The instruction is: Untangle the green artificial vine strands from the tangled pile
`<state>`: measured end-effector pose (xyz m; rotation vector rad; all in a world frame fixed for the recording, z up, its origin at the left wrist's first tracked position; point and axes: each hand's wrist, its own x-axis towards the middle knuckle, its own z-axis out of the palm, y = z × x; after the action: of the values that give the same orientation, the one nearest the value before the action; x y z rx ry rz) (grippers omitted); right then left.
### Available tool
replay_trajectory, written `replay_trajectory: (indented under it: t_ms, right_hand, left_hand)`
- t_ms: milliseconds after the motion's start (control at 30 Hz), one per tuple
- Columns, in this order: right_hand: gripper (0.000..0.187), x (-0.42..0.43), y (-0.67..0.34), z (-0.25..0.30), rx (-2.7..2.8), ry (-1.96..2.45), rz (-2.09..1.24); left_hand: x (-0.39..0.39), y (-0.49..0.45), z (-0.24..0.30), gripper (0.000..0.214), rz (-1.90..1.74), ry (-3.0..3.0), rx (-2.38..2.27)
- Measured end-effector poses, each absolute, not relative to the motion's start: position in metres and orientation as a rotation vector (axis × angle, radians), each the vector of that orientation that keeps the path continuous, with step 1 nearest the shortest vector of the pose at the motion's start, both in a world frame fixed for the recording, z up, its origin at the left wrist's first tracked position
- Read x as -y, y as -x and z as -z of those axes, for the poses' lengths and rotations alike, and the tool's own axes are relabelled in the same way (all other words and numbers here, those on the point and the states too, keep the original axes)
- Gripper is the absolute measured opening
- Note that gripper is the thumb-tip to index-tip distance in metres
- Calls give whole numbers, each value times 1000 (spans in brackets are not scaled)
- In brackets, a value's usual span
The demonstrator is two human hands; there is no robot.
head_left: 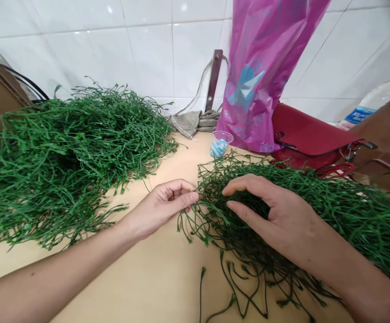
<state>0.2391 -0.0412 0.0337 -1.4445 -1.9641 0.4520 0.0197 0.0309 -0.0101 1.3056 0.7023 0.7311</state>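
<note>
My left hand [163, 207] pinches thin strands at the near edge of a tangled bunch of green artificial vine stems [346, 215], between thumb and forefinger. My right hand [269, 215] rests in that bunch with fingers and thumb spread apart, stems running under and between them. Loose stem ends hang toward the front of the tan table top [168, 278]. A second, larger heap of the same green stems [63, 152] lies to the left, apart from both hands.
A pink plastic bag [258, 85] and a red handbag [309, 134] stand at the back right. Near them are a small clear cup [219, 144] holding something blue and white and a grey cloth [195, 122]. White tiles [154, 58] form the wall behind.
</note>
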Motion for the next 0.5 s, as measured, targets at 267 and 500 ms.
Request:
replay_trajectory:
  t_ms: [267, 500]
  right_hand:
    - [15, 45, -205, -24, 1797, 1454, -944]
    - [27, 43, -210, -26, 1535, 1315, -1325]
  left_hand:
    - [-20, -27, 8, 28, -713, -1276, -622]
    - [-22, -24, 7, 22, -710, -1215, -565]
